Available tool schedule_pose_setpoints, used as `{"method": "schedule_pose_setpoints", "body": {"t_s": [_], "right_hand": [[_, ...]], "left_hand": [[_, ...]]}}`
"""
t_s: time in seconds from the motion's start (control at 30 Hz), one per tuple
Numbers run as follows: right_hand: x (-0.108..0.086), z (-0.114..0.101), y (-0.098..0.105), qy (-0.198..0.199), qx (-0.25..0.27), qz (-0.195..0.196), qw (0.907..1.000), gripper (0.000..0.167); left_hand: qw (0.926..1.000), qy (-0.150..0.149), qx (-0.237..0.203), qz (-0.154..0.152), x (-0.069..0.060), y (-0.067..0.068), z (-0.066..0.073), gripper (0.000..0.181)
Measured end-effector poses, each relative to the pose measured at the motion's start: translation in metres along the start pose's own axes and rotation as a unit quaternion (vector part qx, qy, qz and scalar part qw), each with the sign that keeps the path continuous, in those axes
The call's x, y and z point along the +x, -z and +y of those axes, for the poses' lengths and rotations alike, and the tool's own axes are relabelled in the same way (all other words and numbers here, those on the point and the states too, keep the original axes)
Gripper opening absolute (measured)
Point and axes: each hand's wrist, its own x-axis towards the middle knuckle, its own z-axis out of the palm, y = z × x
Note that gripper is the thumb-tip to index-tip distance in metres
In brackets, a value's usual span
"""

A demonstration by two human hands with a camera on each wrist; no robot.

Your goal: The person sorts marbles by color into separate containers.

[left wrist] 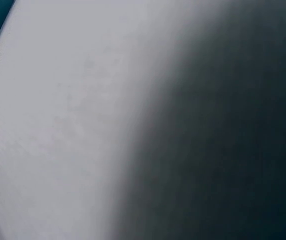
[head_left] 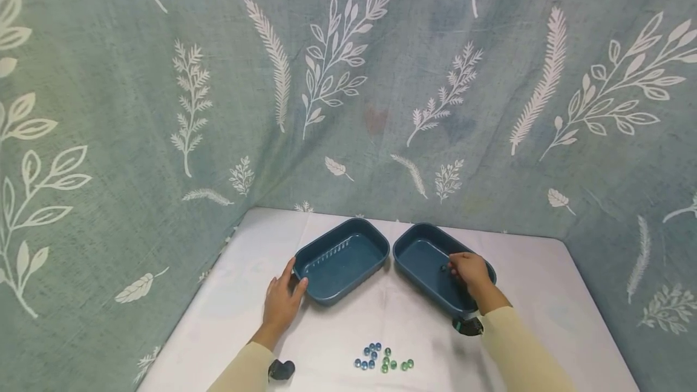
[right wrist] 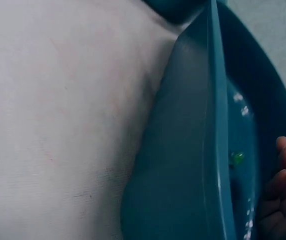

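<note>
Two dark teal bins stand side by side on the white-covered table. My left hand [head_left: 282,301] touches the near left corner of the left bin [head_left: 342,283], its fingers and thumb spread along the rim. The right hand [head_left: 471,271] is over the inside of the right bin [head_left: 419,253], its fingers loosely bent. Just beside the fingertips lies a green marble [right wrist: 238,159] on that bin's floor, apart from the fingers in the right wrist view. The left wrist view shows mostly blurred cloth and a dark shape; the hand is out of it.
Nearer to me on the table lie several blue marbles [head_left: 373,356] and, just right of them, several green marbles [head_left: 386,362]. A teal cloth [head_left: 348,77] with white leaf prints hangs behind and beside the table.
</note>
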Motion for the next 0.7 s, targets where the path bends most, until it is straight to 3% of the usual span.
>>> {"method": "schedule_pose_setpoints", "body": {"t_s": [0.23,0.47,0.7], "right_hand": [[-0.022,-0.006,0.003,0.006,0.025,-0.014,0.9996,0.035],[-0.057,-0.008,0.002,0.021,0.059,-0.032,0.9975,0.038],[-0.090,-0.006,-0.002,0.016,0.104,-0.035,0.9938,0.028]], "left_hand": [[0.9997,0.015,-0.001,-0.019,0.000,0.005,0.006,0.066],[0.9999,0.007,0.002,-0.007,0.000,0.003,0.002,0.066],[0.9999,0.010,0.002,-0.010,-0.001,0.003,0.004,0.066]]}}
